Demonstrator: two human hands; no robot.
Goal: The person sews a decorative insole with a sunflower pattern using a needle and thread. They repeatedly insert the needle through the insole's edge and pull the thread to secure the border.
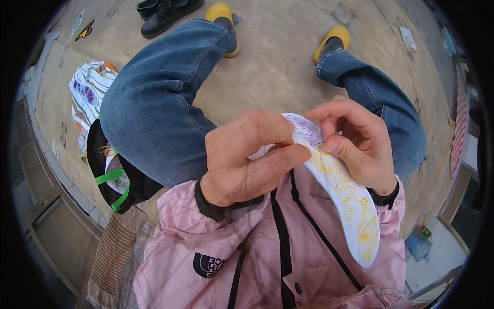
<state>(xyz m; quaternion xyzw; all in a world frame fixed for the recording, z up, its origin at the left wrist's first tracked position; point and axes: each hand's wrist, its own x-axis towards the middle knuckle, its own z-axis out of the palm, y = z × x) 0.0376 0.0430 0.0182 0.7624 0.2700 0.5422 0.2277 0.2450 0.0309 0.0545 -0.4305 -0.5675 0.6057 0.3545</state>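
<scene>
A white shoe insole (339, 193) with yellow and purple stitching hangs at a slant in front of my pink jacket. My left hand (252, 154) grips it near its upper end, thumb on the stitched face and the other fingers folded behind. Close beside it, my right hand (357, 139) is closed in a pinch at the insole's right edge. A thin needle (319, 143) shows at its thumb and fingertip, by the border of purple and yellow stitches. Any thread on the needle is too fine to make out.
By my left leg lie a black bag (136, 183) with green straps and a striped cloth bundle (100, 77) bearing a patterned insole. Yellow-handled scissors (85, 31) and black shoes (167, 15) are farther off. A blue-tinted container (418, 244) stands at right.
</scene>
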